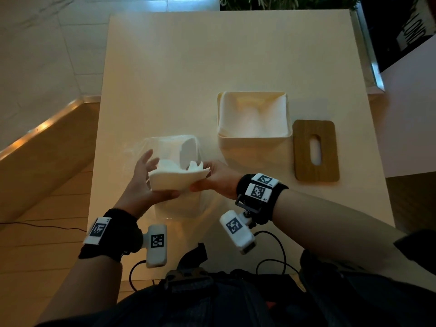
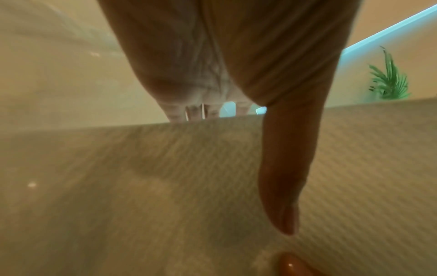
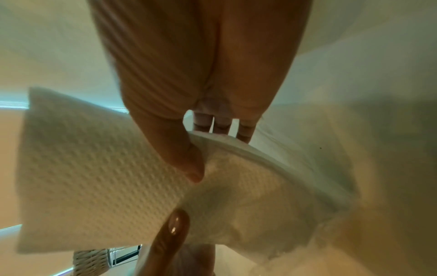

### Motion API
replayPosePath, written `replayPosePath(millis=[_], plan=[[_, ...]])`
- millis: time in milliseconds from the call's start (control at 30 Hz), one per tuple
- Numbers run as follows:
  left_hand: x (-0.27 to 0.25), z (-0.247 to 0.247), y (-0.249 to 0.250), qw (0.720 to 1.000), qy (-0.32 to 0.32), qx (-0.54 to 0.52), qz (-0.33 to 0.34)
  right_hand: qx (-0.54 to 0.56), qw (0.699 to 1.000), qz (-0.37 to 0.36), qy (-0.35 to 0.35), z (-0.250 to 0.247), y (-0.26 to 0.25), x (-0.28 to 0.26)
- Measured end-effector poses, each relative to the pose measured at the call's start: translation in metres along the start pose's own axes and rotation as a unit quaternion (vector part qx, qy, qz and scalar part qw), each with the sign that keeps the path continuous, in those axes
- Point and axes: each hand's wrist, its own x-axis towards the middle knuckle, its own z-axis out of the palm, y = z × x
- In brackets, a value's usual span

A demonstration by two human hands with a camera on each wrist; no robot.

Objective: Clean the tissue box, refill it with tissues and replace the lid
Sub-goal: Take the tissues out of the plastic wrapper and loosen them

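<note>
Above table, both hands' grip on tissue stack

Dim, warm light throughout. In the head view the table glows palest at its far end, while its straight edges bow from wide-angle distortion. Both wrist views are soft and blurred, with cool bluish light behind.

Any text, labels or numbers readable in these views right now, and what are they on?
"LONG", partly cut off, white letters on the dark sign at the top right of the head view; the rest is unreadable.
Square black-and-white code tags on the wrist bands and wrist cameras: patterns only; tiny characters at their corners are too small to read.
Nothing printed on the stack of tissues, tissue box or wooden lid.
</note>
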Motion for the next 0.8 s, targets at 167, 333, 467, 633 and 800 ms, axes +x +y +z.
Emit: replayPosePath(millis=[167, 333, 467, 633, 800], plan=[[-0.008, 0.001, 0.005, 1.000, -0.010, -0.020, 0.011, -0.042, 0.999, -0.016, -0.014, 0.006, -0.007, -0.007], [-0.015, -0.006, 0.005, 0.998, -0.004, -0.053, 0.024, -0.122, 0.991, -0.036, 0.043, 0.001, -0.008, -0.013], [-0.024, -0.005, 0.017, 0.995, -0.086, -0.019, 0.048, -0.125, 0.992, -0.028, 0.006, 0.001, -0.008, -0.015], [-0.034, -0.020, 0.008, 0.995, -0.079, -0.004, 0.055, -0.130, 0.990, -0.044, -0.042, 0.014, -0.010, -0.015], [-0.049, -0.008, 0.027, 0.995, -0.067, -0.043, 0.067, -0.113, 0.992, -0.043, -0.036, 0.014, -0.014, -0.025]])
